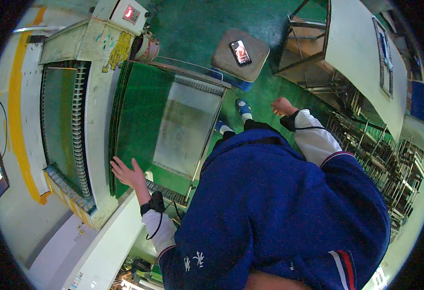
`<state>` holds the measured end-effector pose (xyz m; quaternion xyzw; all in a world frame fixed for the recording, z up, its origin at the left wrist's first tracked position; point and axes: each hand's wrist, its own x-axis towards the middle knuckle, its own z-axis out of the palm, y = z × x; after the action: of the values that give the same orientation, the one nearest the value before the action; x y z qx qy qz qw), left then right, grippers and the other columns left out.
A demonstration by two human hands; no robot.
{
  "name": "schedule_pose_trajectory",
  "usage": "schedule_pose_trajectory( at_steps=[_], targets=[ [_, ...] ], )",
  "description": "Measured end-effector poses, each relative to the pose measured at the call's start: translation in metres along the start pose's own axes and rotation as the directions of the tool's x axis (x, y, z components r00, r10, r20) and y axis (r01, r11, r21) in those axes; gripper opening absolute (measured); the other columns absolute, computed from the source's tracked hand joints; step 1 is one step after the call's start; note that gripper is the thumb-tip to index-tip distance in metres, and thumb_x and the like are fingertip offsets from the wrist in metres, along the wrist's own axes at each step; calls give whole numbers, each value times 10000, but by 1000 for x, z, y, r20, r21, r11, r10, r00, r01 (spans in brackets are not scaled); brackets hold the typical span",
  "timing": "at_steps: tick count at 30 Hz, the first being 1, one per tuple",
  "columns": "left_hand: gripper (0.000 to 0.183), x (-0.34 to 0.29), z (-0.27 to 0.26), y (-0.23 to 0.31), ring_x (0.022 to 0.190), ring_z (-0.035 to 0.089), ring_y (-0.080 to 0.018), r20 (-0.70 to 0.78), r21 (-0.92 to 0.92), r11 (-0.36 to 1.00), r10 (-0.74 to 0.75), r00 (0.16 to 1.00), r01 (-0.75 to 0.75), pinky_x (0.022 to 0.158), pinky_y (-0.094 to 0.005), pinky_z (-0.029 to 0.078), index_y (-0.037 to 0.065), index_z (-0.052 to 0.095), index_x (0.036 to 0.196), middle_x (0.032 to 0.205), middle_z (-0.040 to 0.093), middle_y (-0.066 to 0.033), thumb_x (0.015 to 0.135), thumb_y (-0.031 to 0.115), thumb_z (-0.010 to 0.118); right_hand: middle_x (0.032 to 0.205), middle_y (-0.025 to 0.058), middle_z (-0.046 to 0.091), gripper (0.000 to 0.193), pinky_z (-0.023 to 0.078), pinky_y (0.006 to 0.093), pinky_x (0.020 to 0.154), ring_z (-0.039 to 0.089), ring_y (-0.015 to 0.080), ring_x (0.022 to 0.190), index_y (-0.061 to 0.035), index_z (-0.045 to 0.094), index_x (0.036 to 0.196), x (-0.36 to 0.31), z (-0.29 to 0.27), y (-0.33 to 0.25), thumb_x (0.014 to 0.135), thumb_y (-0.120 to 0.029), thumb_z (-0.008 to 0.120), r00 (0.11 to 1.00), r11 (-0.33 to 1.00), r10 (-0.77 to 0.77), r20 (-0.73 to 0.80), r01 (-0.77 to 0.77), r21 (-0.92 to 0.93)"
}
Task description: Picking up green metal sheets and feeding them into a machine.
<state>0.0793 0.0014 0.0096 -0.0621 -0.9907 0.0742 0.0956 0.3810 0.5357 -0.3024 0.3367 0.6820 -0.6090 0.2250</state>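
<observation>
My left hand (129, 173) is open with its fingers spread, beside the edge of upright dark green panels (137, 111). Whether its fingertips touch the panel edge I cannot tell. The panels stand in a slotted rack (200, 86), between the pale machine and my body. A pale, cloudy rectangular area (185, 125) shows between the rack's toothed bars. My right hand (282, 106) hangs out to my right with its fingers curled in, and nothing shows in it. Both wrists wear black bands with cords.
On the left, a pale machine (98, 106) has a long opening with a spiral roller (79, 125) and a lit red display (131, 13). A phone (241, 52) lies on a stool (226, 55) ahead. Metal racks (366, 145) and a large white board (361, 53) stand at right.
</observation>
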Motion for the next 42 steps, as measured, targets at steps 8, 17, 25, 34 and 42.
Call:
schedule_pose_trajectory(
  at_steps=[8, 17, 25, 34, 42],
  targets=[
    [629, -9, -4, 7, 1212, 228, -354, 17, -11, 1000, -9, 1000, 9, 935, -498, 238, 157, 236, 1319, 1361, 208, -99, 792, 378, 499, 578, 80, 582, 232, 470, 317, 451, 573, 195, 474, -42, 583, 701, 22, -9, 17, 728, -263, 518, 988, 990, 141, 65, -141, 2],
    [527, -10, -10, 4, 1097, 375, -310, -34, -134, 991, 16, 999, -21, 902, -475, 275, 107, 380, 1219, 1191, 407, -120, 758, 294, 554, 531, -2, 491, 157, 317, 265, 344, 445, 120, 413, -85, 508, 641, -22, -4, -64, 746, -202, 508, 968, 968, 247, -52, -243, 67],
    [340, 24, 8, -27, 918, 495, -331, 93, -138, 990, 38, 995, -25, 762, -392, 393, 41, 543, 1008, 967, 528, -166, 744, 253, 568, 547, 21, 510, 184, 353, 273, 374, 461, 132, 415, -72, 545, 715, 11, -28, 1, 748, -248, 502, 953, 935, 271, 132, -294, 198],
    [308, 53, 21, -32, 803, 552, -348, 371, -198, 980, 76, 926, -1, 693, -415, 427, 33, 585, 923, 839, 590, -178, 731, 275, 576, 501, -48, 361, 166, 193, 228, 319, 320, 87, 389, -153, 448, 638, -18, -38, 5, 769, -251, 481, 975, 954, 208, 78, -220, 205],
    [342, 64, 33, -45, 845, 554, -343, 514, -143, 987, 6, 858, 79, 717, -399, 433, 33, 581, 964, 883, 585, -197, 726, 280, 581, 514, -42, 388, 209, 218, 232, 317, 336, 83, 393, -156, 444, 613, -10, -38, 33, 771, -284, 493, 982, 961, 116, 150, -149, 232]
  ],
)
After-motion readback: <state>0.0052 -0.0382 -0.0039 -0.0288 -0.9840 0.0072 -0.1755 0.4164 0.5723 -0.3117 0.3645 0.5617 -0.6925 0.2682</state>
